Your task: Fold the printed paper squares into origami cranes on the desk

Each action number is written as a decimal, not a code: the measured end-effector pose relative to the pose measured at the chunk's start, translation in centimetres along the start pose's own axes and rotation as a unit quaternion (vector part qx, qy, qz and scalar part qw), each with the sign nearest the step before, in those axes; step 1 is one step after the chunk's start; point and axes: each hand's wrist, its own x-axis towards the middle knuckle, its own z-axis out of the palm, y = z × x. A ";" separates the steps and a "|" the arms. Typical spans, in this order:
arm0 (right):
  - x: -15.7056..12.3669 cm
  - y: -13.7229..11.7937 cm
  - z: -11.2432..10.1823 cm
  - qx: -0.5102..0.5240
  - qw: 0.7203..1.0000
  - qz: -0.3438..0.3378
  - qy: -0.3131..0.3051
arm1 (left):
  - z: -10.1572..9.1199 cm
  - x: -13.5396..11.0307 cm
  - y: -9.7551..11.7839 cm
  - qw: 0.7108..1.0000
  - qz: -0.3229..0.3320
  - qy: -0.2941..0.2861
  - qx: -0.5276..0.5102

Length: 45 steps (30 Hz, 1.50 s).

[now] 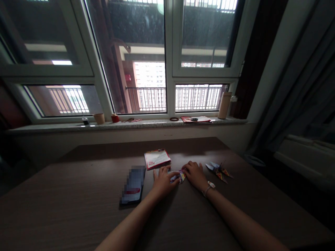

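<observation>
A small piece of folded paper (182, 177), printed in white, purple and yellow, lies on the table between my hands. My left hand (164, 180) holds its left side, the thumb and fingertips pressed on the paper. From the other side my right hand (195, 175) grips the paper's upper right with curled fingers; a bracelet is on this wrist. To the right of my right hand sit folded paper pieces (219, 172) with pointed ends, partly overlapping. Beyond my left hand lies a stack of printed paper sheets (157, 158) with red edges.
A phone (133, 184) with a blurred screen lies left of my left forearm on the brown table (65, 195). Along the windowsill stand a paper cup (99, 119), a red spool-like item (114, 118), scissors (194, 119) on more paper, and a tan bottle (224, 105).
</observation>
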 end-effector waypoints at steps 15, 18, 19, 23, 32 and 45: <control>-0.1 1.4 -1.0 0.097 0.994 -0.047 -0.015 | -0.5 -0.2 0.0 0.997 -0.054 0.025 0.052; 0.0 1.3 -0.8 0.086 0.995 -0.041 -0.034 | -0.5 -0.1 -0.2 0.997 -0.066 0.009 0.047; 0.0 1.3 -0.7 0.081 0.995 -0.029 -0.041 | -0.5 -0.1 -0.2 0.997 -0.068 0.004 0.046; 0.2 1.3 -0.7 0.063 0.997 0.028 -0.038 | -0.6 -0.2 -0.4 0.997 -0.063 0.002 0.044; 0.4 1.6 -0.6 0.066 0.996 0.051 -0.006 | -0.8 -0.2 -0.6 0.997 -0.057 0.002 0.046; 1.3 2.0 -0.3 0.029 0.997 0.066 0.001 | -1.4 -0.2 -0.3 0.999 -0.030 0.001 0.042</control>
